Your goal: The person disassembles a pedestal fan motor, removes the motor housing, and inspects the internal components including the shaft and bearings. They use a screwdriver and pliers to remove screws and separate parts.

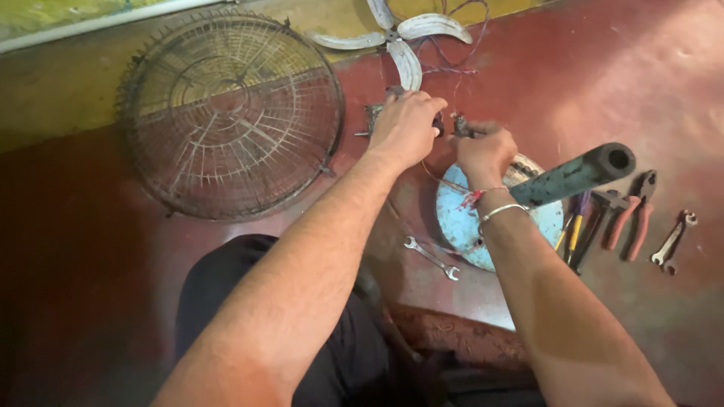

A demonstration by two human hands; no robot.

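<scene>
Both hands — left hand (pixel 406 124), right hand (pixel 485 151) — grip closed on motor part (pixel 458 125)

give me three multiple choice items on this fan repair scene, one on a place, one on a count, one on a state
1. Where does the wire guard lie?
A. left of the hands
B. on the blue base
C. under the pliers

2. How many blades does the fan blade show?
A. two
B. four
C. six

3. What is the left hand doing?
A. resting flat on the floor
B. closed over a small metal part
C. holding the spanner

Answers:
1. A, the guard sits on the red floor, left of both hands.
2. B, four pale blades spread from the hub.
3. B, its fingers curl over the metal part while the right hand grips next to it.
</scene>
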